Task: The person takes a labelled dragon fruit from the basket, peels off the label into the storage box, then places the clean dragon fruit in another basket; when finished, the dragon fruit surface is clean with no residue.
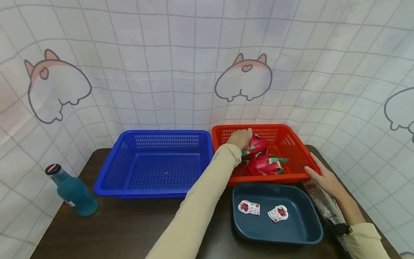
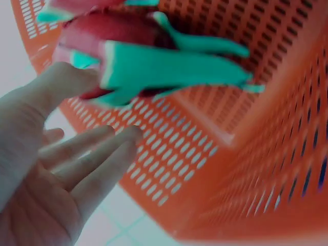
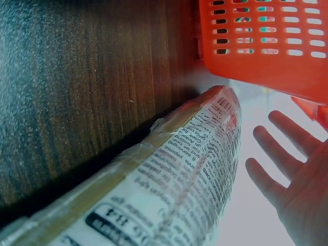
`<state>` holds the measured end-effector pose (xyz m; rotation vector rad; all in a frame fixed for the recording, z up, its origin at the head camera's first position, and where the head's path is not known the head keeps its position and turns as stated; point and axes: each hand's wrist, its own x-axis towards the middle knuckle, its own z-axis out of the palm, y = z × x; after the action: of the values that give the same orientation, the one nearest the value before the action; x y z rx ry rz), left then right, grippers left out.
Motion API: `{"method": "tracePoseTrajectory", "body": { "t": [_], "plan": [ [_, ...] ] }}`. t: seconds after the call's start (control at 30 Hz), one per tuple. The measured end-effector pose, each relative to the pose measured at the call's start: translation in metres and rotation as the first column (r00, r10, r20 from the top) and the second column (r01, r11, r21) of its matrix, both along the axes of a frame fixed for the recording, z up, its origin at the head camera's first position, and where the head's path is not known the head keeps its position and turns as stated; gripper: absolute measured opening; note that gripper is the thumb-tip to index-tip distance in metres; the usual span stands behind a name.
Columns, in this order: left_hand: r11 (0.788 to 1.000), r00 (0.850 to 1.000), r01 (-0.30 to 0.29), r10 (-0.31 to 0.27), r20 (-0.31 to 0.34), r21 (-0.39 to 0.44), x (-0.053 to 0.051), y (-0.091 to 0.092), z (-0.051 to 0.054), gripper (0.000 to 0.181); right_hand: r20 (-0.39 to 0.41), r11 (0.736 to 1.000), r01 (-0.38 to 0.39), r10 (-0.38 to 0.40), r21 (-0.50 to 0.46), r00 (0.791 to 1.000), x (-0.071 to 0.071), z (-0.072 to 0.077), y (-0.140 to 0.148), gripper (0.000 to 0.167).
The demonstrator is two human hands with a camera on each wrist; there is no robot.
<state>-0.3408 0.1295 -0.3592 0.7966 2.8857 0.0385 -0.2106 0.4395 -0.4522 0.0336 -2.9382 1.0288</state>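
My left hand (image 1: 240, 139) reaches into the red basket (image 1: 299, 176), beside two pink dragon fruits with green scales. In the left wrist view, the thumb of my left hand (image 2: 56, 148) lies against or just in front of a dragon fruit (image 2: 123, 31), while its other fingers extend loosely apart from it. The second dragon fruit (image 1: 263, 165) lies nearer the basket's front wall. My right hand (image 1: 328, 180) is at the basket's front right corner, thumb over the rim. In the right wrist view, the fingers of my right hand (image 3: 302, 179) are straight and spread.
An empty blue basket (image 1: 110, 162) stands left of the red one. In front is a dark blue tray (image 1: 275, 230) holding two labels (image 1: 249, 207) with fruit pictures. A long plastic-wrapped package (image 3: 169, 169) lies right of the tray. A teal bottle (image 1: 77, 196) stands far left.
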Motion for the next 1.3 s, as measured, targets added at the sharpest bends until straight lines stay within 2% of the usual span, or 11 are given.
{"method": "tracePoseTrajectory", "body": {
  "t": [0.07, 0.13, 0.37, 0.47, 0.63, 0.7, 0.87, 0.97, 1.1, 1.2, 1.3],
  "plan": [
    [1.000, 0.999, -0.001, 0.001, 0.038, 0.003, -0.002, -0.002, 0.007, 0.066, 0.006, 1.000, -0.004, 0.004, -0.005, 1.000, -0.001, 0.001, 0.000, 0.077],
    [1.000, 0.998, -0.003, 0.002, 0.067, 0.016, -0.003, -0.003, 0.009, 0.068, 0.005, 1.000, -0.002, 0.002, 0.009, 1.000, -0.001, 0.002, 0.001, 0.077],
    [0.993, 0.980, -0.029, 0.007, 0.197, 0.111, -0.009, -0.011, -0.006, 0.059, 0.001, 1.000, -0.012, 0.012, 0.005, 1.000, -0.002, -0.004, -0.004, 0.076],
    [0.991, 0.978, -0.035, 0.008, 0.210, 0.125, -0.009, -0.016, -0.009, 0.061, -0.001, 1.000, -0.028, 0.028, 0.004, 1.000, -0.004, -0.006, -0.008, 0.077],
    [0.999, 0.998, 0.037, -0.036, 0.044, -0.016, -0.002, -0.019, -0.004, 0.064, -0.013, 0.996, -0.068, 0.069, 0.058, 0.998, -0.009, 0.002, -0.005, 0.076],
    [0.996, 0.998, 0.065, -0.066, -0.022, -0.066, 0.004, -0.020, -0.003, 0.064, -0.018, 0.993, -0.079, 0.081, 0.082, 0.997, -0.009, 0.005, -0.001, 0.077],
    [0.989, 0.989, 0.106, -0.115, -0.093, -0.105, 0.020, -0.028, -0.005, 0.069, -0.021, 0.987, -0.093, 0.097, 0.132, 0.995, -0.003, 0.008, 0.004, 0.077],
    [0.988, 0.983, 0.101, -0.118, -0.143, -0.119, 0.026, -0.041, -0.004, 0.071, -0.039, 0.982, -0.106, 0.113, 0.154, 0.993, -0.004, 0.009, 0.005, 0.076],
    [0.989, 0.972, 0.069, -0.096, -0.216, -0.129, 0.032, -0.067, 0.002, 0.071, -0.054, 0.976, -0.120, 0.131, 0.184, 0.990, -0.009, 0.010, 0.004, 0.076],
    [0.991, 0.971, 0.043, -0.072, -0.229, -0.128, 0.040, -0.087, 0.008, 0.072, -0.070, 0.958, -0.088, 0.111, 0.274, 0.991, -0.008, 0.011, 0.002, 0.076],
    [0.992, 0.971, 0.023, -0.052, -0.233, -0.126, 0.052, -0.106, 0.010, 0.071, -0.134, 0.924, -0.016, 0.073, 0.383, 0.988, -0.002, 0.014, -0.001, 0.077]
  ]
}}
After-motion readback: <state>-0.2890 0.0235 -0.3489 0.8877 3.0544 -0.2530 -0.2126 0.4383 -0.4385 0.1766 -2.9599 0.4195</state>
